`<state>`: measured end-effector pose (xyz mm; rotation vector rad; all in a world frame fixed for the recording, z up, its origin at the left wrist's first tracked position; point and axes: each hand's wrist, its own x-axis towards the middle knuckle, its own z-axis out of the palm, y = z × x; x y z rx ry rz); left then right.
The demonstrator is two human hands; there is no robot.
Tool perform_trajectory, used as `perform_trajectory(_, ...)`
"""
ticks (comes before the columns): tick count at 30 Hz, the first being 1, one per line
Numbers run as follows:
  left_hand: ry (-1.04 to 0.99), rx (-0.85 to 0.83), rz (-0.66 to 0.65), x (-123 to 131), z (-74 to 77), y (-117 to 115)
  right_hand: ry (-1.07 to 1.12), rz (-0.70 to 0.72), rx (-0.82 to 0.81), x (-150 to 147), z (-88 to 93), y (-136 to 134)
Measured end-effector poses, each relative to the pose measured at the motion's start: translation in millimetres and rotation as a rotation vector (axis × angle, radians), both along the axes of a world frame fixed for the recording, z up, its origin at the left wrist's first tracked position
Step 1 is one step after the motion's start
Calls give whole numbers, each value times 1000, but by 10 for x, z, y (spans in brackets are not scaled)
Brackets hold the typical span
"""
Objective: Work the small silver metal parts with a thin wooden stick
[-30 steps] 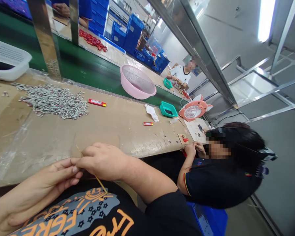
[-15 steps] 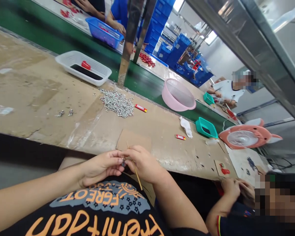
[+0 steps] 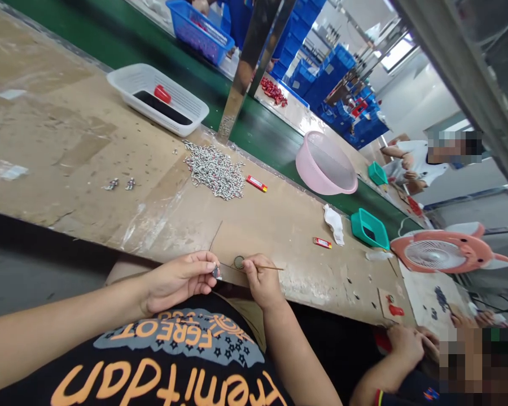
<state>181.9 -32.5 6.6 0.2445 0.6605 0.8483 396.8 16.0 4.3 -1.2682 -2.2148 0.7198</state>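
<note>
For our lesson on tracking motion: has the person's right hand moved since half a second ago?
Yes: judged against the flat cardboard piece, the right hand has shifted rightward in view, away from the left hand.

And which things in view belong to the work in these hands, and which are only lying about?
In use, apparently:
small piece in left hand
thin stick in right hand
round cap-like item by right hand

Apparently just lying about:
pink basin
orange fan

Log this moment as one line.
left hand: holds small piece | right hand: holds stick, fingertips near round item | pile: on table
</note>
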Motion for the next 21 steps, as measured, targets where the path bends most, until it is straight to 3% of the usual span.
perform_trajectory(9,-19,-32,-29,54,8,10,-21,12,40,-7,33,-2)
perform_trajectory(16,-40,-28,-41,93,-6,19,351,102,60,-103,317,-242)
perform_trajectory(21,-53,-2,-54,99,12,0,374,198,79,-225,436,-320)
